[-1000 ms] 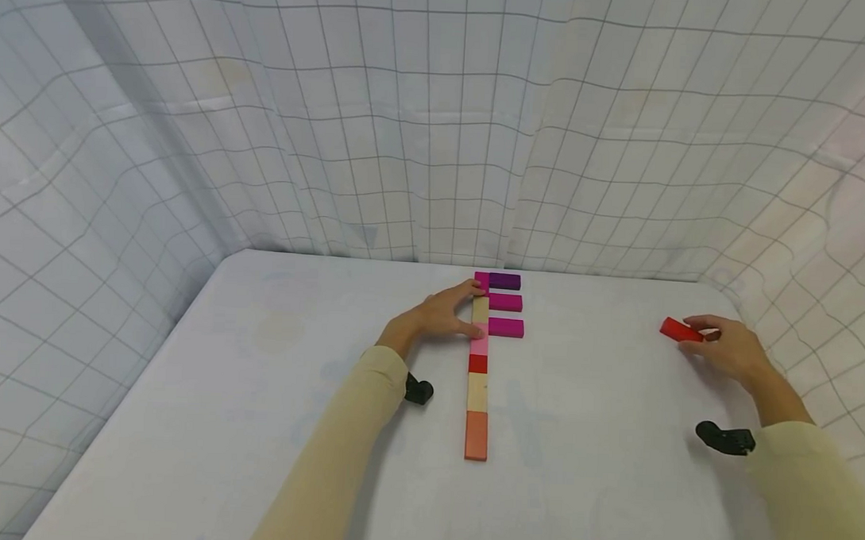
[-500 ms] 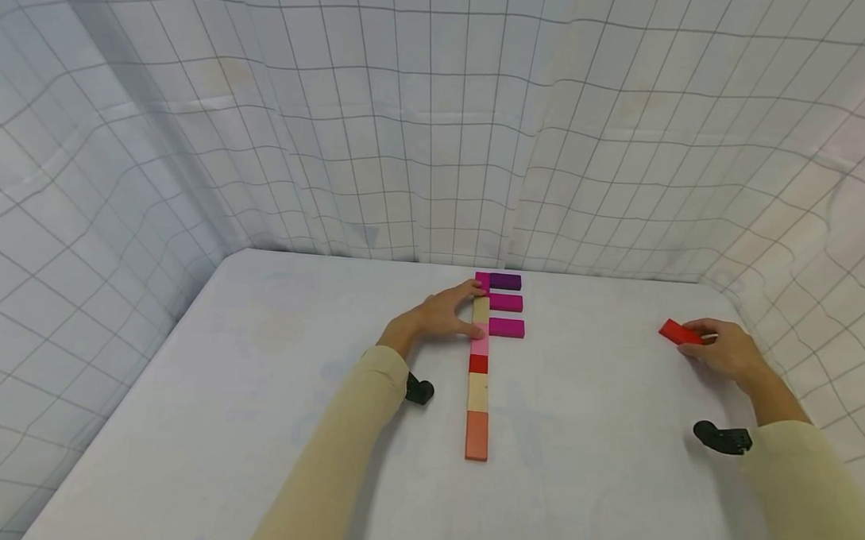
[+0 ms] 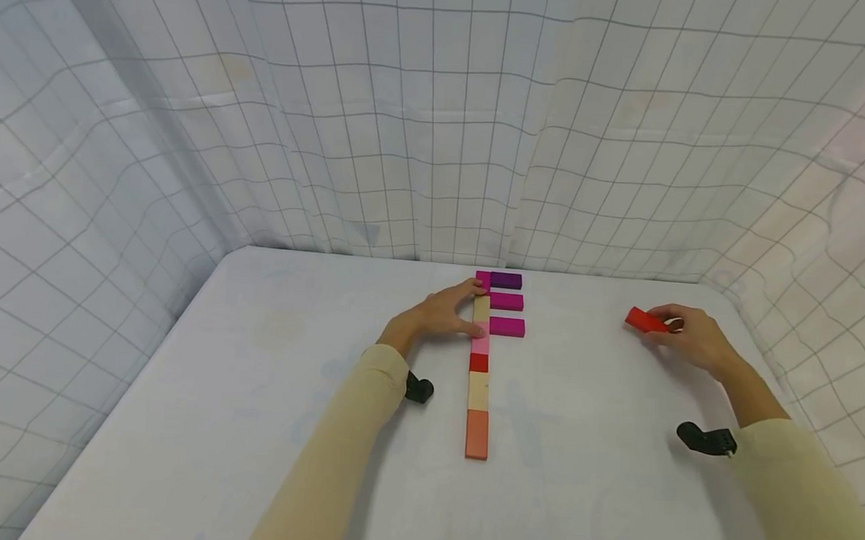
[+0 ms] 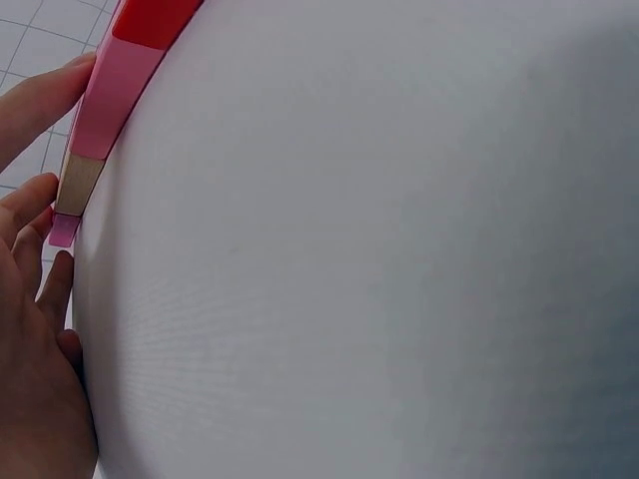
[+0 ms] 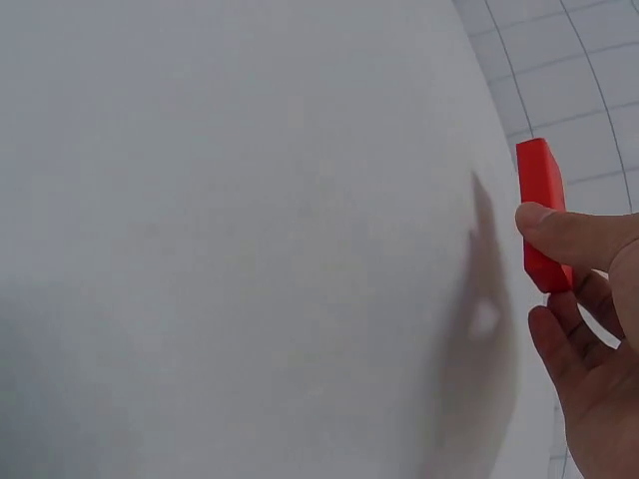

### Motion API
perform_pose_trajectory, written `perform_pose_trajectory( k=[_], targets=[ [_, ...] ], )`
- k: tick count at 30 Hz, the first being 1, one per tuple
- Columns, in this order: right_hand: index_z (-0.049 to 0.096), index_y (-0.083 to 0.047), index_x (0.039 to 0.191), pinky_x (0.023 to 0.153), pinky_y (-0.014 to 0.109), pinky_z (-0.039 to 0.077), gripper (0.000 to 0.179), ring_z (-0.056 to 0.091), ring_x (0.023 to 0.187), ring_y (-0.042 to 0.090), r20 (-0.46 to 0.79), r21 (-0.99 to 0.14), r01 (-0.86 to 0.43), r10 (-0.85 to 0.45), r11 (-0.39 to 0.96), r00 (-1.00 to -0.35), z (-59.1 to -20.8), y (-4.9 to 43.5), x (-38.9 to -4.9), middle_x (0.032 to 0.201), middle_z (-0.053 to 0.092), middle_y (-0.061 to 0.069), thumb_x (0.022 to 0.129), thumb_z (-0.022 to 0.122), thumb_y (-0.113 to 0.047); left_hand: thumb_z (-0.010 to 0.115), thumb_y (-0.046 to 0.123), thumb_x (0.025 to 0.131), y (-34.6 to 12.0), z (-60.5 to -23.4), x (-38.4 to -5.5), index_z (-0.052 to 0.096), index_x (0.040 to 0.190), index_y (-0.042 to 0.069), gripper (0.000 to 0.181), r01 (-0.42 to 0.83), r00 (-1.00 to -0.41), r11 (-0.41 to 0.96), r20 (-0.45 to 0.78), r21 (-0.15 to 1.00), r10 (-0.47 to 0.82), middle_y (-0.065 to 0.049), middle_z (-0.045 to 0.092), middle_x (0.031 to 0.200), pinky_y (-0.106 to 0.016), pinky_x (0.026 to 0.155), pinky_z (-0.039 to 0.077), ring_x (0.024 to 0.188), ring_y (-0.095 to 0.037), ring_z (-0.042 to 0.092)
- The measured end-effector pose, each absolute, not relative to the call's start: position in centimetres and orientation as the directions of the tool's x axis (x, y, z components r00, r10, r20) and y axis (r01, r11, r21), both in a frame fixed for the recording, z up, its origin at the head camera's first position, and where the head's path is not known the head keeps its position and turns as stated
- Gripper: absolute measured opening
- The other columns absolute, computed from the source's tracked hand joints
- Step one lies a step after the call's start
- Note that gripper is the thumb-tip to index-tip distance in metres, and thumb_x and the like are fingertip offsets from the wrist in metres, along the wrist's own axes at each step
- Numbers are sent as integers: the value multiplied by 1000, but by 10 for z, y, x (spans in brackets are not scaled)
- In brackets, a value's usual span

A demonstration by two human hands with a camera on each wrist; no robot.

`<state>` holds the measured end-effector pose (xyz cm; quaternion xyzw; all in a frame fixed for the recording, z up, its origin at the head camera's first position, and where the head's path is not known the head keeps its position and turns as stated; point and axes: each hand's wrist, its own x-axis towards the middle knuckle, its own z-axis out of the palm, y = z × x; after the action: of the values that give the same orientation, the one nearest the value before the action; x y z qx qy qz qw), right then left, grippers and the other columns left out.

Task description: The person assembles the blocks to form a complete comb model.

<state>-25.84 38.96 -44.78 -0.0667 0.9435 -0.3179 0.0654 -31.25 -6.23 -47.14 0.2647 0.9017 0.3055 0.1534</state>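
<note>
A straight row of coloured blocks runs down the middle of the table in the head view. My left hand (image 3: pixel 438 311) touches it from the left, thumb on a pink block (image 3: pixel 480 345) and fingertips at the magenta block (image 3: pixel 483 276) on the far end; a wooden block (image 3: pixel 481 308) lies between. Nearer me follow a small red block (image 3: pixel 478 363), a pale wooden block (image 3: pixel 478 391) and an orange block (image 3: pixel 477 435). Off to the right, my right hand (image 3: pixel 696 340) pinches a red block (image 3: pixel 642 319), held above the table in the right wrist view, thumb on its face.
A purple block (image 3: pixel 506 280) and two magenta blocks, one in the middle (image 3: pixel 506 302) and one nearer (image 3: pixel 507 327), stick out rightward from the row's far part. White gridded curtains (image 3: pixel 465 144) enclose the white table (image 3: pixel 255 423) at the back and sides.
My right hand has moved left with the red block, mostly in the last half second. The left hand and the row of blocks stay in place.
</note>
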Motion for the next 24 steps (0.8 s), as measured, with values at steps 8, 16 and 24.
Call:
perform_pose_trajectory(
  k=[8,16,24],
  targets=[
    [60,3,136,90,41,51,44,55,114,40,-70,-657,-129,-230,743,-971,-449,346,-258,128,60,25,97,73,-15,76,46,88,-61,-474,-314,37,161,19,87,377,-809,669,-124,641,575,-3,25,169,-56,121,22,153,-26,24],
    [66,-1,130,93,45,54,38,59,109,35,-28,-716,-227,-351,661,-936,-458,293,-254,122,63,16,95,76,-11,74,48,89,-64,-479,-315,37,162,20,87,384,-805,675,-129,630,579,-2,21,170,-55,122,20,154,-25,20],
    [68,-1,127,93,44,56,38,60,106,30,34,-734,-316,-432,601,-901,-460,260,-250,121,66,13,90,79,-6,77,49,89,-62,-477,-318,38,162,19,88,385,-809,673,-119,632,575,1,20,171,-50,123,20,155,-22,20]
  ],
)
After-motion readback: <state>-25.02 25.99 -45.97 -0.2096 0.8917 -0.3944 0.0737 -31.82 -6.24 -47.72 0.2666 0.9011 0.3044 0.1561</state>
